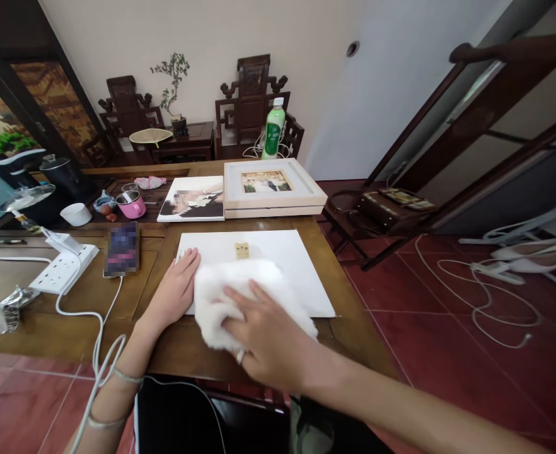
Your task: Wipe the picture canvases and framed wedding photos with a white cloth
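On the wooden table (351, 347), the white panel (294, 258) could skid if the right hand (261, 328), clutching the fluffy cloth (240, 277) at its 6 o'clock, pushes harder than the flat, empty left hand (178, 280) steadies at 9; the cloth could snag the small hanger (241, 250). Red floor tiles (410, 328) spread at 3 o'clock; a white picture frame (274, 186) sits at 12.
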`<action>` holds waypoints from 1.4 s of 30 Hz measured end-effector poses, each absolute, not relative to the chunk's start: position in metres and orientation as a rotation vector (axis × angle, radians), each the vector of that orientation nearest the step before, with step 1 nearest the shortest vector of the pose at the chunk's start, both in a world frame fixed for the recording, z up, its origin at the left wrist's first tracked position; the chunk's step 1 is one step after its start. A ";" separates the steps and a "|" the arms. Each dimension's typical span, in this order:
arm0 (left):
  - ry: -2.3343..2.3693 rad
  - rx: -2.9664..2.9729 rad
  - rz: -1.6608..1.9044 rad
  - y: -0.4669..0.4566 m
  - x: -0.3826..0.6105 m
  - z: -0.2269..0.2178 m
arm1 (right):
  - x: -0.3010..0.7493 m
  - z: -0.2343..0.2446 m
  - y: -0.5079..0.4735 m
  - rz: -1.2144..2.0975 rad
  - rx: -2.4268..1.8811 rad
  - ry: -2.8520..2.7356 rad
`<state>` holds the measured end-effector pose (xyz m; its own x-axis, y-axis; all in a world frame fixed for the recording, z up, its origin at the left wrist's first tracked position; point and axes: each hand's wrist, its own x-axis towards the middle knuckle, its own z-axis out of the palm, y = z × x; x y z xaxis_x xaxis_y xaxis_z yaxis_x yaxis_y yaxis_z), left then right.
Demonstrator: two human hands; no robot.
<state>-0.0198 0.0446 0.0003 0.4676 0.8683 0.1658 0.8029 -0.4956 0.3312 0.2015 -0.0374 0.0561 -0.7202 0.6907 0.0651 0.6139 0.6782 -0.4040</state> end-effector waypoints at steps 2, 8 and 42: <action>1.455 2.510 0.490 0.045 -0.019 -0.001 | 0.203 0.055 -0.009 0.461 -1.156 -2.666; 1.471 2.481 0.523 0.044 -0.018 0.000 | 0.196 0.046 0.072 0.220 -1.353 -2.652; 1.407 2.055 1.141 0.041 -0.014 0.014 | 0.183 0.052 -0.009 0.429 -0.684 -2.816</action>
